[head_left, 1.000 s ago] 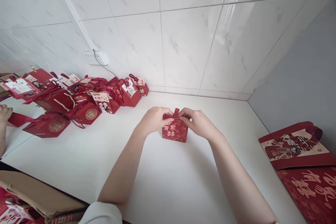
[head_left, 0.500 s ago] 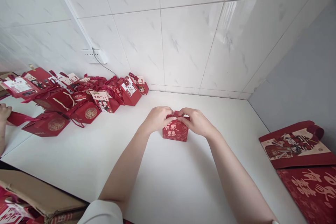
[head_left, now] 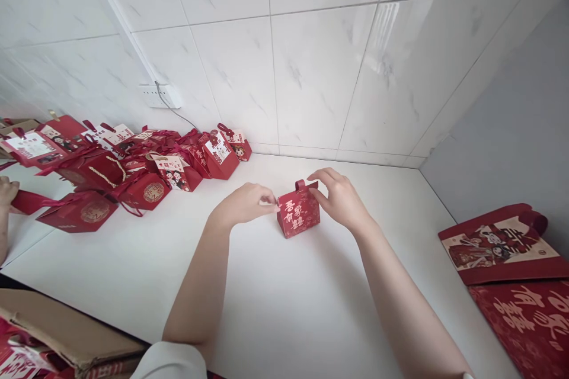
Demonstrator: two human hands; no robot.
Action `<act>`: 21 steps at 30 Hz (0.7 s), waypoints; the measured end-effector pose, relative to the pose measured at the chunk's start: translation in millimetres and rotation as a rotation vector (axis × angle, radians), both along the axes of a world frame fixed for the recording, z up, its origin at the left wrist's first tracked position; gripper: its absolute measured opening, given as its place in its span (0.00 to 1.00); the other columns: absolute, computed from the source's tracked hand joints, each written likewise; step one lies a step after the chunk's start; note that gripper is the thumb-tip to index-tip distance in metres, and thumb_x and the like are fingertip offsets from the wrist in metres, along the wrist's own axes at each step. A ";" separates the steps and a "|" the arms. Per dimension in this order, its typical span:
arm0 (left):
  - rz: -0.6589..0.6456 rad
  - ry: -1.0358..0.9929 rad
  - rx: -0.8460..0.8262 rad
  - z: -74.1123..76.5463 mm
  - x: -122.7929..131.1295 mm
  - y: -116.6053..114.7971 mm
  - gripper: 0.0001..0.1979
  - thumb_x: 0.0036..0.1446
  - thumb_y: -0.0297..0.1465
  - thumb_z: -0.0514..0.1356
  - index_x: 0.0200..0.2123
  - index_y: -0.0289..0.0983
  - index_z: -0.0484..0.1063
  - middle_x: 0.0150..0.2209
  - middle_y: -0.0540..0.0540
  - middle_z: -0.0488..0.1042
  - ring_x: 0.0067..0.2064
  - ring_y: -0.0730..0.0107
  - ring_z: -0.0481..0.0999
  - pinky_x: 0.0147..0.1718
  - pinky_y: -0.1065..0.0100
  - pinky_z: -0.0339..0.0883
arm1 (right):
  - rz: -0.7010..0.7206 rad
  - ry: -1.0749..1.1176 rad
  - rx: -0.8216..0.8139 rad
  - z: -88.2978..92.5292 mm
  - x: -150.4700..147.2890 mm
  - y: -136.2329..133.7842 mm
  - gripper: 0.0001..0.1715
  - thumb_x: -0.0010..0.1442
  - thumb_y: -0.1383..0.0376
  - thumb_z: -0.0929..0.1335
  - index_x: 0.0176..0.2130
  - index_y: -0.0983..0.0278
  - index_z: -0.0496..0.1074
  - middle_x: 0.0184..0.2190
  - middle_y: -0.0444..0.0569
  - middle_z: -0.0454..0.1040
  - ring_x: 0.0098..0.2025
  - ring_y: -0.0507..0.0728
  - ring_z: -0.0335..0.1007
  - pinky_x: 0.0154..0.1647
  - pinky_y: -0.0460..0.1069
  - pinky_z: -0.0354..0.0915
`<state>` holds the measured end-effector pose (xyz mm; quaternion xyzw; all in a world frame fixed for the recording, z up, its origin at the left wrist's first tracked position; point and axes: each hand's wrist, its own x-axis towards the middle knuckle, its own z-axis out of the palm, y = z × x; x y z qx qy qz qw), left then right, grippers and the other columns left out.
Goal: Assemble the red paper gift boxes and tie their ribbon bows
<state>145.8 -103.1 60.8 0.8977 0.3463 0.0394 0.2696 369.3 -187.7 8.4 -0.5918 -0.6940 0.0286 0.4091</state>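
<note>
a small red box (head_left: 299, 216) is being stood upright on a white table (head_left: 275, 308), between the two hands, its front being marked with pale lettering and its narrow top being crowned by a red loop (head_left: 300, 185). the left end of the box is being met by the fingertips of the left hand (head_left: 249, 201), whose thumb and fingers are being held curled close together; whether that end is being pinched cannot be told. the upper right corner is being bracketed by the right hand (head_left: 340, 198), a finger being held above the top edge and the thumb beside it; whether a firm grasp is being applied cannot be told either. to the left, the table is being occupied by a cluster of red gift boxes (head_left: 146, 189), and at the far left a co-worker's hand (head_left: 8, 191) is being held beside a red carton (head_left: 29, 201). at the right, a red bag (head_left: 502, 246) printed with figures is being shown. at the lower left, red packages (head_left: 20, 361) are being held in a cardboard box (head_left: 71, 331)
</note>
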 end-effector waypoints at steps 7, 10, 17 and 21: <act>0.040 0.013 0.036 -3.0 2.5 -10.0 0.11 0.51 0.40 0.58 0.33 0.41 0.72 0.36 0.49 0.76 0.36 0.66 0.74 0.31 0.70 0.63 | -0.101 0.122 -0.177 0.7 0.3 -6.1 0.04 0.59 0.67 0.63 0.38 0.59 0.65 0.41 0.48 0.71 0.39 0.55 0.71 0.34 0.50 0.65; 0.107 0.029 0.079 -11.5 7.8 -9.7 0.11 0.52 0.42 0.57 0.33 0.41 0.70 0.34 0.48 0.76 0.34 0.65 0.74 0.28 0.69 0.61 | -0.020 0.185 -0.299 5.4 -0.5 -9.8 0.01 0.59 0.65 0.64 0.35 0.59 0.66 0.34 0.46 0.74 0.36 0.56 0.71 0.33 0.50 0.65; -0.104 -0.030 -0.153 -12.6 13.7 -11.3 0.38 0.38 0.46 0.67 0.53 0.43 0.63 0.43 0.46 0.75 0.41 0.60 0.76 0.32 0.69 0.63 | 0.440 0.488 -0.514 29.4 -1.5 -24.9 0.12 0.64 0.57 0.60 0.38 0.61 0.68 0.36 0.47 0.77 0.39 0.55 0.74 0.41 0.52 0.67; -0.010 -0.043 -0.159 -19.2 18.2 -6.7 0.21 0.50 0.48 0.58 0.43 0.42 0.69 0.36 0.48 0.75 0.33 0.65 0.75 0.27 0.70 0.61 | 0.154 0.342 -0.332 23.6 2.1 -19.5 0.11 0.64 0.58 0.61 0.37 0.59 0.69 0.37 0.45 0.75 0.40 0.56 0.72 0.40 0.52 0.66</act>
